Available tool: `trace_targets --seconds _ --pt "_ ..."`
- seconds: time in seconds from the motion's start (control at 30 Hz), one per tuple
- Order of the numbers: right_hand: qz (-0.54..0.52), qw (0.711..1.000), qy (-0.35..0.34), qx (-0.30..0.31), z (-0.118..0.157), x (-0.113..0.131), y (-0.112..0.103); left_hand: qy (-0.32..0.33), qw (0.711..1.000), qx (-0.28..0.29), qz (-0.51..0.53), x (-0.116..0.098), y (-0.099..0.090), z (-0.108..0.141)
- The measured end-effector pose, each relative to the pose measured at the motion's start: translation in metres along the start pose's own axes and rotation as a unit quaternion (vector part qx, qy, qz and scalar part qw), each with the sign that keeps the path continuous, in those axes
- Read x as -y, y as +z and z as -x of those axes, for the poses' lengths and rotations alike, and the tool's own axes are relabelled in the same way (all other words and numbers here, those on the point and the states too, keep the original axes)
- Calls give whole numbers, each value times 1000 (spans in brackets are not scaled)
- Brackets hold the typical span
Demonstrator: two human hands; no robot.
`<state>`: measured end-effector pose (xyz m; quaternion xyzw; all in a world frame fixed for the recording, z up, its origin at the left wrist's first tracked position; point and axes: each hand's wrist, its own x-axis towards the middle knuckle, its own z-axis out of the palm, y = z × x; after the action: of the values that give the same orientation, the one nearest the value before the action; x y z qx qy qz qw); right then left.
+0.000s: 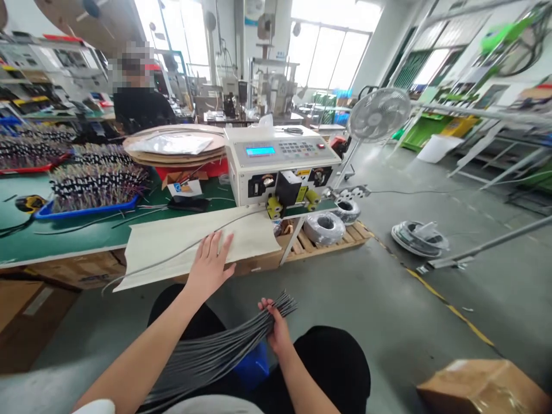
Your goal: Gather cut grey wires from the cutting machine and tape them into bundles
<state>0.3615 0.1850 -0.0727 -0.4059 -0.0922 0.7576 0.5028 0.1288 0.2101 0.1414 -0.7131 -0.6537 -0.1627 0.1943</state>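
My left hand point(211, 261) lies with fingers spread on a cream sheet point(159, 241) at the bench edge, its fingertips by a single grey cable point(185, 248). That cable runs from the white wire-cutting machine point(280, 164) across the sheet and over its left end. My right hand point(278, 328) is closed around one end of a thick bundle of grey cables point(219, 351). The bundle lies across my lap and passes under my left forearm. A blue piece of material point(252, 365) shows beneath it.
A blue tray point(86, 210) of bundled wires stands on the green bench point(21, 241). Wrapped cable coils point(323, 229) sit on a pallet under the machine. A standing fan point(379, 115) is at right, a cardboard box point(483, 385) lower right. A person point(142, 106) is in the background.
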Motion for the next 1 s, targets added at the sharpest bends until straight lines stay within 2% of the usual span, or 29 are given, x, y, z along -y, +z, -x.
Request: trace_targets --seconds 0.17,0.37,0.5,0.6,0.7,0.83,0.93,1.0 --pt "-35 999 11 -18 -3 0 0 -42 999 17 -28 2 7 0" --pt "-44 999 19 -8 -2 1 3 -46 998 36 -30 7 11 -1" --pt "-42 999 22 2 1 2 4 -45 995 81 -24 26 11 -1" --pt "-40 999 25 -3 2 1 3 -15 995 103 -8 45 4 7" --pt "-38 999 23 -1 0 1 1 13 996 88 23 58 -6 24" --pt "-33 999 28 12 -2 2 1 20 998 46 48 62 -16 50" --pt "-29 999 33 9 0 3 6 11 998 -17 64 55 -19 65" --pt "-27 999 29 9 1 3 9 7 996 -27 87 41 -14 77"
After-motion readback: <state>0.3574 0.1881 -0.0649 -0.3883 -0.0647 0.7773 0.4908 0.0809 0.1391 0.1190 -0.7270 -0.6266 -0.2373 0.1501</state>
